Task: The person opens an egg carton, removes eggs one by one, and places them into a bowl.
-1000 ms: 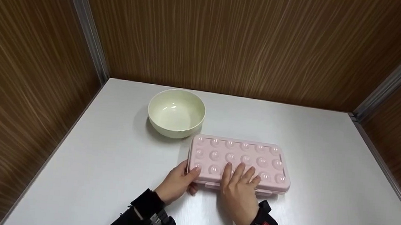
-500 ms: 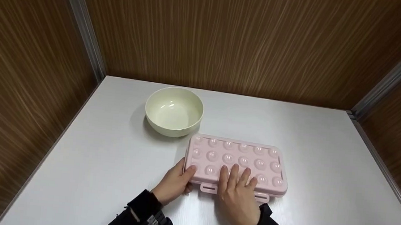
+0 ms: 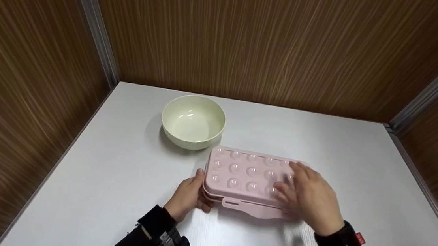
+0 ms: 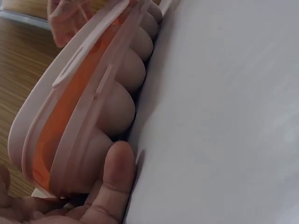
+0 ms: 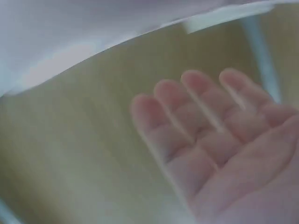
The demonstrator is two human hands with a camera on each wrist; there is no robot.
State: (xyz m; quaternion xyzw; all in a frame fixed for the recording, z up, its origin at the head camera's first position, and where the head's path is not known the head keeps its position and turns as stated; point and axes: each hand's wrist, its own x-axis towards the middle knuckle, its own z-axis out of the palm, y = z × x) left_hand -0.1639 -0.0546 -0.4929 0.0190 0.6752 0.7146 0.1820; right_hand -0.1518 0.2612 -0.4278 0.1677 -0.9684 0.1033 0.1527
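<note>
A pink egg box [image 3: 242, 176] with a domed lid lies on the white table. Its front latch flap [image 3: 251, 209] sticks out from the near edge. My left hand [image 3: 186, 197] grips the box's left front corner, thumb at the side and fingers low beneath the rim. In the left wrist view, an orange band [image 4: 60, 126] shows between lid and base, above rounded egg cups [image 4: 119, 107]. My right hand [image 3: 313, 198], blurred, hovers over the right end of the lid with fingers extended. The right wrist view shows its palm [image 5: 243, 154] with nothing in it.
A pale green bowl [image 3: 193, 122] stands behind the box's left end, close to its back corner. Wood-grain panels [image 3: 250, 42] wall the table [image 3: 120, 162] at the back and both sides.
The latch flap has swung out from the box's front edge. My right hand has lifted off the lid's front and moved right. My left thumb has slid from the lid's top to the side.
</note>
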